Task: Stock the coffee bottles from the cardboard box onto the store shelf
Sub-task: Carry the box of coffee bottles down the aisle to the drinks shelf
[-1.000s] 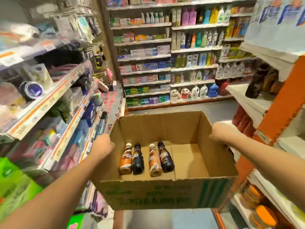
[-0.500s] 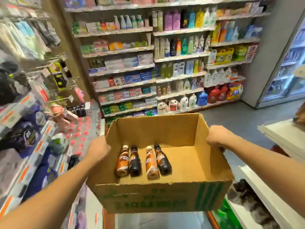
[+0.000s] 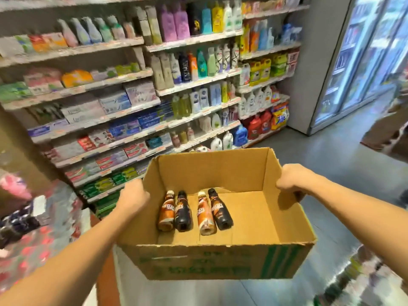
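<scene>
I carry an open cardboard box point(image 3: 209, 263) in front of me at waist height. My left hand point(image 3: 132, 195) grips its left wall and my right hand point(image 3: 293, 177) grips its right wall. Several coffee bottles lie flat on the box floor, caps pointing away from me: a light brown bottle point(image 3: 166, 212), a dark bottle point(image 3: 182, 212), an orange-brown bottle point(image 3: 205, 215) and another dark bottle point(image 3: 219, 210). The right half of the box floor is bare.
Store shelves point(image 3: 154, 89) packed with toiletries, toothpaste and detergent fill the wall ahead. A glass-door cooler point(image 3: 362, 56) stands at the right. A person's legs point(image 3: 388, 129) show at the right edge on the grey aisle floor point(image 3: 331, 155). Blurred goods lie at my lower left.
My view has swung to the right along the aisle: the left shelving slid out of view and the cooler came in. Both hands kept their grip on the box; the bottles barely shifted.
</scene>
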Action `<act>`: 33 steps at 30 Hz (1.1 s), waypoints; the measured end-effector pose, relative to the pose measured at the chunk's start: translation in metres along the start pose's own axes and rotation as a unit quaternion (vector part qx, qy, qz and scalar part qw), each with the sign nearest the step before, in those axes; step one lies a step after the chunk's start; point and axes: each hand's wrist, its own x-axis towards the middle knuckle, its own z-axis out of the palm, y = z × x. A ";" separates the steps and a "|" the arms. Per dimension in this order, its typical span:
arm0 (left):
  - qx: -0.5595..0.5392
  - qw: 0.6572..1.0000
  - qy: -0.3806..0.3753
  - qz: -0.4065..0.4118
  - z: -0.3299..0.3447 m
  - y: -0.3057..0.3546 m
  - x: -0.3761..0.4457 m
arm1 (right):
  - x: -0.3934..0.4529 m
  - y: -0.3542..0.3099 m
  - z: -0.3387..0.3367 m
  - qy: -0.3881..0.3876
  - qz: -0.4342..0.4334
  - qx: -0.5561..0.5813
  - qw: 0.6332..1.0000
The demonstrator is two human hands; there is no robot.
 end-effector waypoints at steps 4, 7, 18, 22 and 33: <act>-0.001 0.999 -0.023 0.025 0.010 0.049 0.101 | 0.071 -0.007 -0.022 0.002 0.045 0.035 0.998; 0.009 0.996 -0.043 0.079 0.021 0.090 0.180 | 0.117 -0.007 -0.039 0.011 0.083 0.051 0.995; 0.024 0.928 -0.079 0.362 0.097 0.306 0.422 | 0.218 0.022 -0.074 0.064 0.303 0.193 0.931; 0.029 0.877 -0.059 0.477 0.120 0.406 0.460 | 0.222 0.037 -0.082 0.082 0.380 0.214 0.896; 0.005 0.754 -0.158 0.637 0.221 0.662 0.432 | 0.220 0.110 -0.088 0.143 0.544 0.384 0.732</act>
